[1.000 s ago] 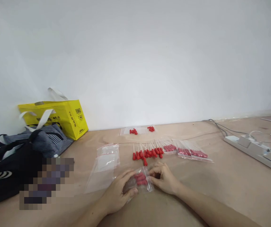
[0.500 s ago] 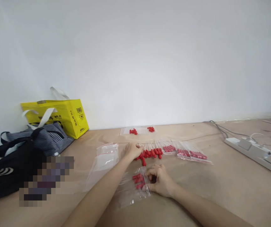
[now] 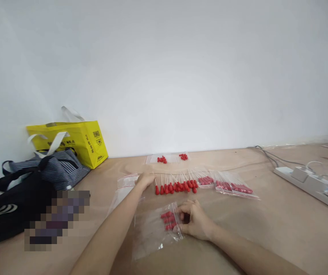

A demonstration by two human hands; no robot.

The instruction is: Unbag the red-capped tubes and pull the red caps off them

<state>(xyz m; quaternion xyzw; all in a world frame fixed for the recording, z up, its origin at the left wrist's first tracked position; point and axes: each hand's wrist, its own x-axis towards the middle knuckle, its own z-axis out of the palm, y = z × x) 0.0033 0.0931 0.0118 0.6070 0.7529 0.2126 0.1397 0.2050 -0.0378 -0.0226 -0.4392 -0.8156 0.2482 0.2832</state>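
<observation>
My right hand (image 3: 194, 219) has its thumb and curled fingers closed on the mouth edge of a clear zip-lock bag (image 3: 148, 238), with several red-bulbed droppers (image 3: 168, 220) inside near that edge. My left hand (image 3: 145, 179) is at the left end of a row of loose droppers (image 3: 178, 187), beside the stem of the leftmost one. Its fingers are largely hidden, so their grip does not show. The loose droppers lie side by side, red bulbs toward me and thin clear stems pointing away. Flat zip-lock bags (image 3: 125, 187) lie left of that hand, partly covered by my forearm.
Filled dropper bags (image 3: 241, 188) lie to the right of the row, and another bag (image 3: 169, 157) with red bulbs lies by the wall. A yellow bag (image 3: 92, 143), a striped bag (image 3: 69, 168) and a black bag (image 3: 17, 206) stand left. A power strip (image 3: 309, 183) lies right.
My left hand has moved left, uncovering the left end of the dropper row, where two bulbs now lie in line. My right hand stays on the bag's edge.
</observation>
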